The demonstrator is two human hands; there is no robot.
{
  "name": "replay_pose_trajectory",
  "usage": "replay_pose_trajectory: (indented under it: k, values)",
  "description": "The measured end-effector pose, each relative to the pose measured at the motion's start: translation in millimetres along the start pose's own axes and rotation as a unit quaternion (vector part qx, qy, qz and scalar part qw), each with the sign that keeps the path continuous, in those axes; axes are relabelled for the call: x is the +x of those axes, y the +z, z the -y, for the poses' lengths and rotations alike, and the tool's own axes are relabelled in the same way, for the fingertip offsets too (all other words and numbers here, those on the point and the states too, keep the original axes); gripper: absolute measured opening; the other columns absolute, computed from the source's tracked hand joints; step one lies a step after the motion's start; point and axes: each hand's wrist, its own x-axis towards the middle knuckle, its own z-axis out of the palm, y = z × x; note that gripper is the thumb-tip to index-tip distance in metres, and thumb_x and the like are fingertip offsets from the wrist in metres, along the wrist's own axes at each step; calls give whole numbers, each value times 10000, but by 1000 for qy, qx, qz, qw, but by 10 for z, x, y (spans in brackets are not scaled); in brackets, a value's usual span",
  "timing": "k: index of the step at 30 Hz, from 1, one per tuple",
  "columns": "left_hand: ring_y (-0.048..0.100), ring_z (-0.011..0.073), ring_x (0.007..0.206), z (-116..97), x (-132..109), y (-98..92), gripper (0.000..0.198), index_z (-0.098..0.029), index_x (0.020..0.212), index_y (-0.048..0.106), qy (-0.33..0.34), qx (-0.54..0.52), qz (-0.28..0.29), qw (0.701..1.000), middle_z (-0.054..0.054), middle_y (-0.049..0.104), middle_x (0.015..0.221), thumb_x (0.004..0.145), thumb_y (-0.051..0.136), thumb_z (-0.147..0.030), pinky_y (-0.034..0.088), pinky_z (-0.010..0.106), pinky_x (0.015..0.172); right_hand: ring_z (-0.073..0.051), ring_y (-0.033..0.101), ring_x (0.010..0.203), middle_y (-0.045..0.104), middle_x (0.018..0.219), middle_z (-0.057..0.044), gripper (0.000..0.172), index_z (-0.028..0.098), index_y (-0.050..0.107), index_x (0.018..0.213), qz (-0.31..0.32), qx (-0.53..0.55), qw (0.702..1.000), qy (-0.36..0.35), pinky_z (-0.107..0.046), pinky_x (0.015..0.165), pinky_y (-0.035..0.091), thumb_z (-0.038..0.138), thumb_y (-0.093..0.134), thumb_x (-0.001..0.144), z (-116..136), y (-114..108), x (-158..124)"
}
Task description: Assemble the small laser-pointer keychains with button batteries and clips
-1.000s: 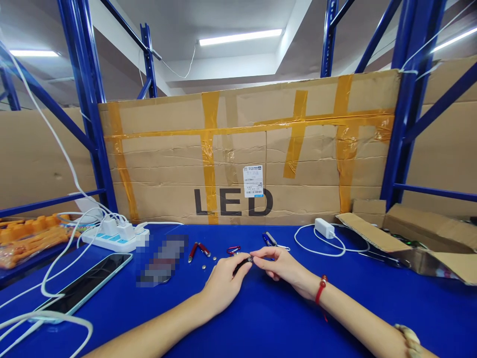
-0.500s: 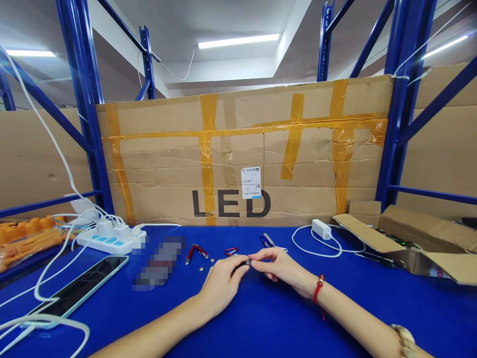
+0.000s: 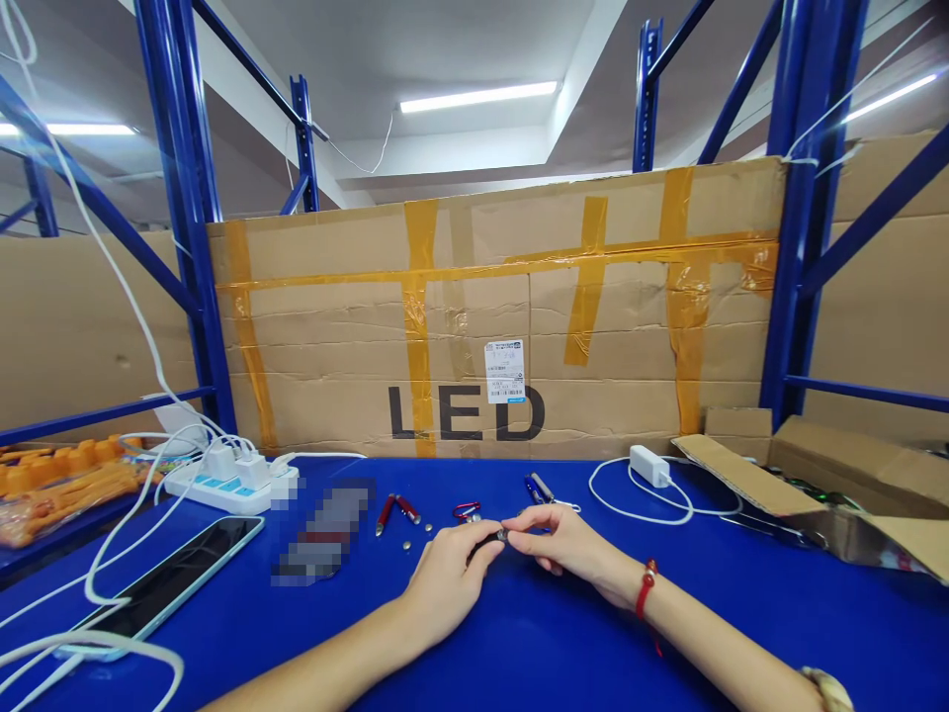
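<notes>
Between thumb and fingers, my left hand (image 3: 454, 574) grips a small dark piece (image 3: 502, 535), mostly covered by the fingers. My right hand (image 3: 567, 539) is closed in a pinch at the right end of that same piece, so the fingertips of both hands almost meet. Just beyond the left hand lies a red carabiner clip (image 3: 467, 510). Small silver discs (image 3: 406, 546) rest to its left, near two short red tubes (image 3: 386, 514) with metal ends. Behind the right hand are a blue tube and a silver tube (image 3: 543, 486).
On the left lie a phone (image 3: 174, 578), white cables and a power strip (image 3: 233, 487), with a pixelated item (image 3: 326, 529) beside them. A white charger (image 3: 648, 466) with its cable and an open cardboard box (image 3: 822, 485) sit at the right. A large cardboard sheet (image 3: 474, 316) stands behind.
The whole view has shifted slightly down and right. Both hands keep nearly the same pose around the small dark piece.
</notes>
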Motion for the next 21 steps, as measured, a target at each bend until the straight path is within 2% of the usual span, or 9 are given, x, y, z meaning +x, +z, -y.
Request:
replay_pose_trajectory:
  k: [5,13,17,21]
  values:
    - [596,150,672,6,-8,3,251,-244,1008,626,-8,4,-3,1000,-11,664,743,874,415,-225,425,225,663,-15,356,394,486,521,64,440,144,644,774,5,13,1000,4,-165,390,266,495,728,524,52,25,-36]
    - [607,162,864,-9,-14,-14,252,-254,1019,624,0,4,-12,1000,-12,672,968,863,431,-207,423,237,760,-24,350,388,445,451,77,484,140,655,819,-2,-11,1000,12,-169,384,241,517,716,522,110,33,-73]
    - [608,166,852,-9,-14,-11,251,-240,1017,622,-4,7,-8,1000,1,674,959,864,425,-213,434,240,756,-21,335,384,457,469,71,492,140,655,833,5,-16,1000,11,-174,384,241,525,708,532,90,26,-62]
    - [609,161,783,-15,-14,-10,261,-221,1038,615,-5,8,-2,1000,15,678,902,874,412,-225,442,245,751,-17,353,402,546,618,26,447,151,654,828,15,-5,1000,-5,-179,384,249,510,702,566,31,14,-28]
